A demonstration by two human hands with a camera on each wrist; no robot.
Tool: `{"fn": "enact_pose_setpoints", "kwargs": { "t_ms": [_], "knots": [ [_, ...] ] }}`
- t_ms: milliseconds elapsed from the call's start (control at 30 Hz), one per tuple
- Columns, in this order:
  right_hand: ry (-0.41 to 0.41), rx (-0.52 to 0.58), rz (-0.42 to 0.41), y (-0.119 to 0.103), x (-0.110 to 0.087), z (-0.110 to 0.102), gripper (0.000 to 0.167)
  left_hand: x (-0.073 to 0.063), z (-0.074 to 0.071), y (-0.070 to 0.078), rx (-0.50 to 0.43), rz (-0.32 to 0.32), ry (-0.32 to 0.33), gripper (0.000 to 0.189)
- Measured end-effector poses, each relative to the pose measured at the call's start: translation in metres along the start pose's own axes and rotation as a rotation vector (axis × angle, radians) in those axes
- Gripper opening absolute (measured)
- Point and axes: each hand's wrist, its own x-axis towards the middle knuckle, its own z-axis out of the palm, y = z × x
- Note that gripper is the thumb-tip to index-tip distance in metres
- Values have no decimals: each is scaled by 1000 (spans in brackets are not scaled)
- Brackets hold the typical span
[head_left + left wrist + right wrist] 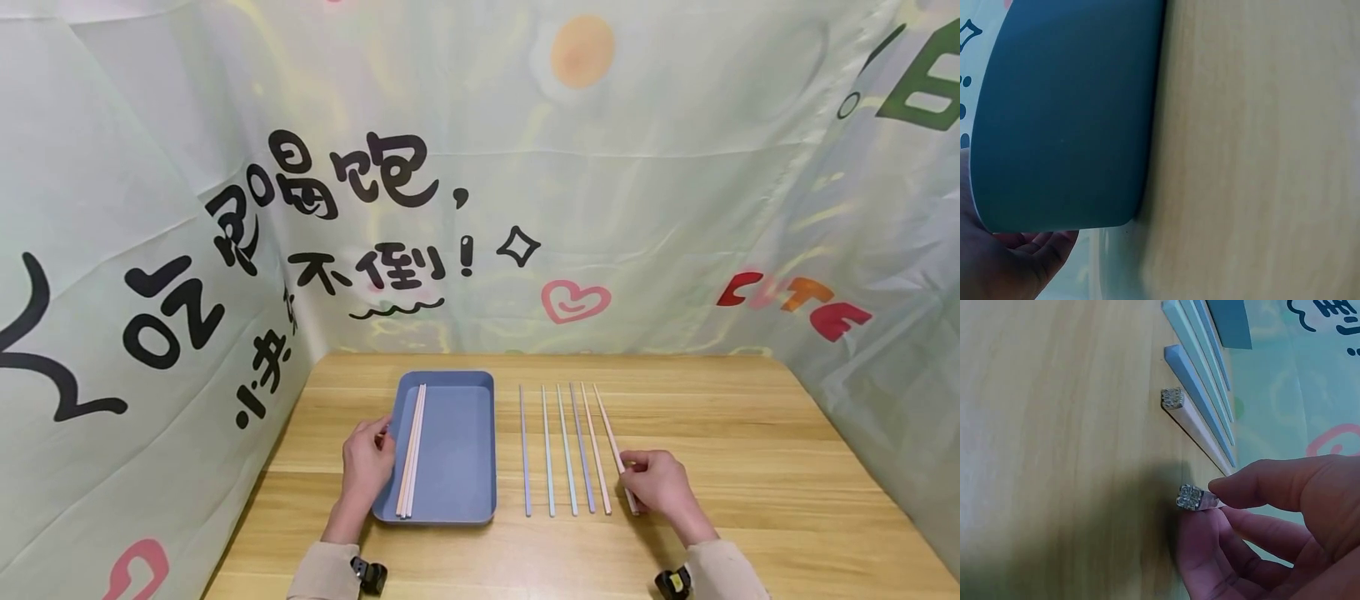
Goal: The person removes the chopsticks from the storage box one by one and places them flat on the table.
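A blue rectangular tray (457, 450) lies on the table with a few pale pink and whitish chopsticks (411, 454) lengthwise along its left side. My left hand (367, 458) grips the tray's left rim; in the left wrist view, its fingers (1054, 250) show past the corner of the tray wall. Right of the tray, a row of chopsticks (567, 450) in blue, mint and pink lies roughly parallel. My right hand (660, 482) pinches the rightmost pink chopstick (609, 417) near its thick end, between thumb and fingers. That chopstick's patterned silver end (1190, 497) faces the right wrist camera.
The wooden table (750, 433) extends to the right of the right hand. Printed cloth (637, 192) with writing and drawings hangs behind it and along both sides. A small black device (369, 575) is strapped at the left wrist, another (672, 583) at the right.
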Motion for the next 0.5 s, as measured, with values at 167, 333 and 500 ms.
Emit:
{"fn": "enact_pose_setpoints", "kwargs": {
  "t_ms": [167,333,500],
  "knots": [
    [23,-28,-25,3,0,4,46,-1,1,1,4,14,20,35],
    [48,-72,-33,3,0,6,42,-2,1,1,5,20,27,35],
    [63,-116,-39,-1,0,6,39,0,1,0,8,5,13,35]
  ]
}}
